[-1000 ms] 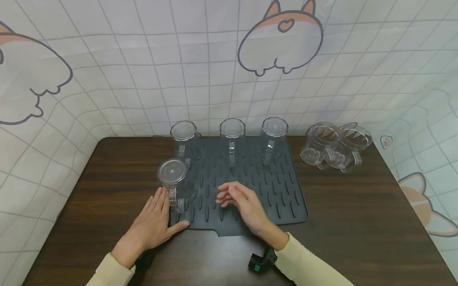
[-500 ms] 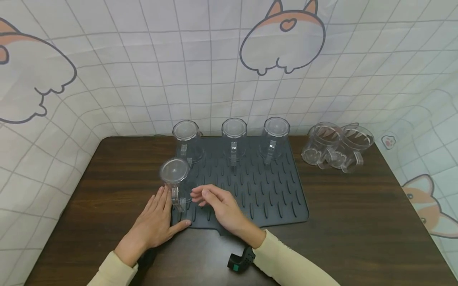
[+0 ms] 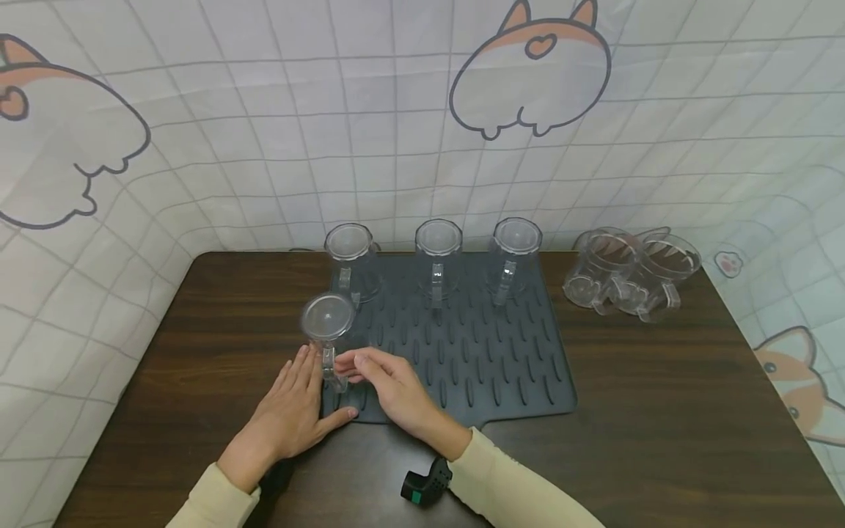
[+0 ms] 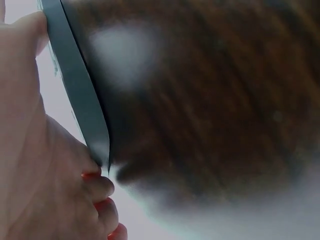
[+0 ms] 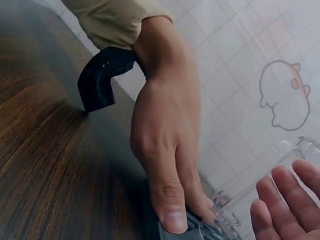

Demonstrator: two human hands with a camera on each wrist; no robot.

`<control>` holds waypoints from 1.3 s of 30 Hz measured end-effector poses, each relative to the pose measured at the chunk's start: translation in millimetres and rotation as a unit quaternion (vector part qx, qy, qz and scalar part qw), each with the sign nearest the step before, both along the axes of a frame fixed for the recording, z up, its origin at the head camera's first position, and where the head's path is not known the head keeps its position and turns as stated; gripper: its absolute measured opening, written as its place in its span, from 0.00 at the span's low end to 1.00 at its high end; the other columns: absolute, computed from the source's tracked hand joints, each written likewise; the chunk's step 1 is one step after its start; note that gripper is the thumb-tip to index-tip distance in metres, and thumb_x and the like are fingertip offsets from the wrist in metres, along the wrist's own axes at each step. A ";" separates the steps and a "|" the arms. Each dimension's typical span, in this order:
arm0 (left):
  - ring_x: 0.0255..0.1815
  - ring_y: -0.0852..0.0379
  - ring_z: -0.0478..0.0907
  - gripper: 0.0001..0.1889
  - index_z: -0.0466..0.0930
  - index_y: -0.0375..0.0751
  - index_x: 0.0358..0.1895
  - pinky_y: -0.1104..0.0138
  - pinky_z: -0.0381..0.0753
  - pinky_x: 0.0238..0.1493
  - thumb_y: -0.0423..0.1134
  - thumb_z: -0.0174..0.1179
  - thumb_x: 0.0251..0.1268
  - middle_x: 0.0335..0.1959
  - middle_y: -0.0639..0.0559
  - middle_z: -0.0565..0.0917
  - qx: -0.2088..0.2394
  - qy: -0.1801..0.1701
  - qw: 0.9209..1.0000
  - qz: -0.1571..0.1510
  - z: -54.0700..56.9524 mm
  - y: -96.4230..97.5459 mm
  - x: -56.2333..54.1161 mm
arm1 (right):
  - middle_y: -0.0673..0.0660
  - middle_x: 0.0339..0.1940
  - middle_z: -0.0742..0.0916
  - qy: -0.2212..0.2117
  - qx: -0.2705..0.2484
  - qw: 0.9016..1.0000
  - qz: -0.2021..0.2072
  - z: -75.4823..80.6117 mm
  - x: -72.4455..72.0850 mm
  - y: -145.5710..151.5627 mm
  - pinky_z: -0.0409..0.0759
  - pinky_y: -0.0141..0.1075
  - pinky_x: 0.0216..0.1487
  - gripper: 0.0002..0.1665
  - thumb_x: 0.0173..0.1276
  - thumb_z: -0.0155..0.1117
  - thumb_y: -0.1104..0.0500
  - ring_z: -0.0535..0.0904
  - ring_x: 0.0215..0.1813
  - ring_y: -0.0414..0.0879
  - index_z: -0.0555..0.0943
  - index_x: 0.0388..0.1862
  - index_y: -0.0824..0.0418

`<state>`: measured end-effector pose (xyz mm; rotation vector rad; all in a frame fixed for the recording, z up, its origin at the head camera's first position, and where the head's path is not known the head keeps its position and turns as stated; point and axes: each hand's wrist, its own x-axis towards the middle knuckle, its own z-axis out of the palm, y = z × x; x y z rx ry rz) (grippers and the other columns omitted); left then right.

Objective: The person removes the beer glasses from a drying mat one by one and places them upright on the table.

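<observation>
Glass mug [image 3: 328, 317] sits upside down near the mat's [image 3: 528, 400] front-left corner, and the loosely curved right hand [image 3: 389, 385] just slid over to its handle [image 3: 328, 361], straight-fingered left hand [image 3: 290, 418] alongside, so this mug's probably the focus now.

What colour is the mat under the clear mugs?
The mat is dark grey with a slight bluish cast, best seen in the head view.
</observation>
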<state>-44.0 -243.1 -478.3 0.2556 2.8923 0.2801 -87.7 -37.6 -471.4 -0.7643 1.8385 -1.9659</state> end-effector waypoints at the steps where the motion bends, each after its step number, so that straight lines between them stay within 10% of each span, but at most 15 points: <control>1: 0.87 0.32 0.47 0.61 0.48 0.23 0.81 0.37 0.53 0.83 0.76 0.51 0.67 0.84 0.28 0.49 0.000 -0.001 1.000 -0.001 0.1 0.3 0.0 | 0.68 0.58 0.88 0.000 0.003 1.000 0.003 -0.2 -0.5 -0.8 0.84 0.44 0.65 0.24 0.87 0.43 0.54 0.84 0.62 0.60 0.82 0.61 0.68; 22: 0.87 0.32 0.45 0.59 0.45 0.26 0.82 0.37 0.52 0.84 0.73 0.54 0.69 0.85 0.28 0.46 0.008 -0.007 1.000 -0.008 2.6 4.7 -1.5 | 0.71 0.57 0.89 -0.072 0.013 0.997 0.023 2.9 -5.9 -16.7 0.85 0.33 0.62 0.24 0.84 0.50 0.53 0.87 0.61 0.57 0.84 0.58 0.71; 39: 0.86 0.31 0.47 0.58 0.49 0.25 0.81 0.37 0.53 0.83 0.72 0.54 0.69 0.84 0.28 0.50 0.004 -0.007 1.000 -0.006 5.7 2.5 0.0 | 0.73 0.54 0.89 -0.002 -0.017 1.000 0.013 0.7 -4.0 -11.0 0.86 0.40 0.63 0.18 0.80 0.56 0.62 0.88 0.61 0.54 0.82 0.61 0.72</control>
